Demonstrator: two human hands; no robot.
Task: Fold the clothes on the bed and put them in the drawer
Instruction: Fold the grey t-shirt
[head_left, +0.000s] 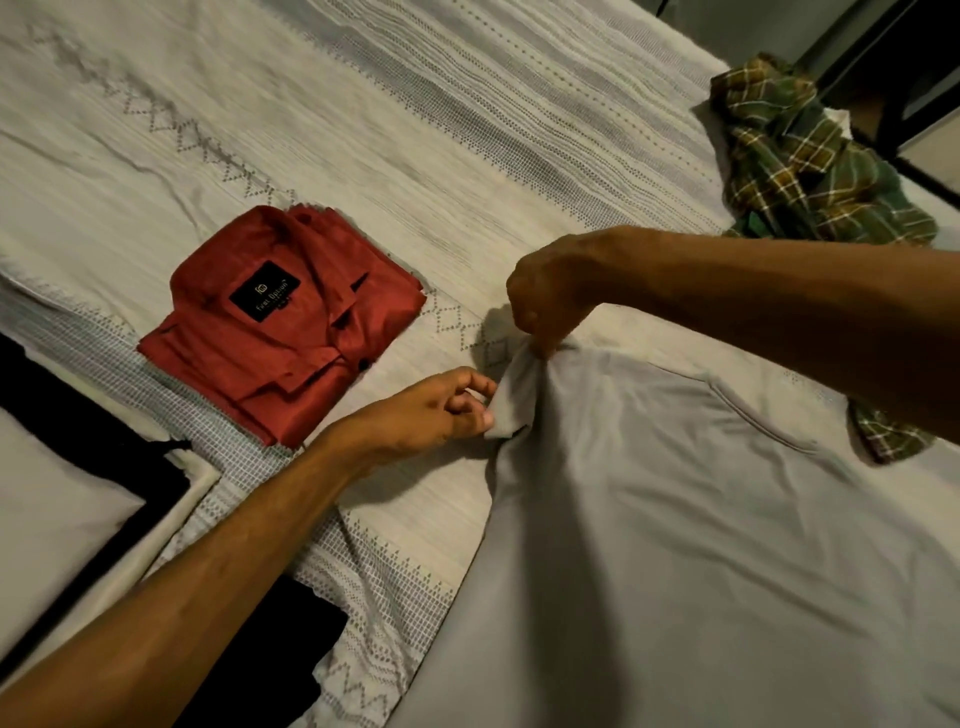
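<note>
On the near right part of the bed, a grey garment (701, 519) is spread over the patterned white bedspread (415, 130), its far left corner lifted off the cover. That corner is pinched from above by the right hand (550, 291), whose fingers are curled downward around a bunched fold of the grey cloth. Just below and to the left, a second fold of the same edge is held by the left hand (426, 415), the fabric caught between thumb and curled fingers. The two hands are near each other but apart, both forearms reaching in from the near side and the right side of the view.

Left of the hands, a red shirt (280, 322) is laid folded flat on the bedspread, collar up, with a black label visible inside the neck. It is not touched by either hand. At the far right edge of the bed, a green and yellow plaid garment (810, 156) is heaped unfolded, and part of it is seen beyond the right forearm, beside the grey garment. At the lower left, a pale pillow (57, 519) with dark borders is seen.
</note>
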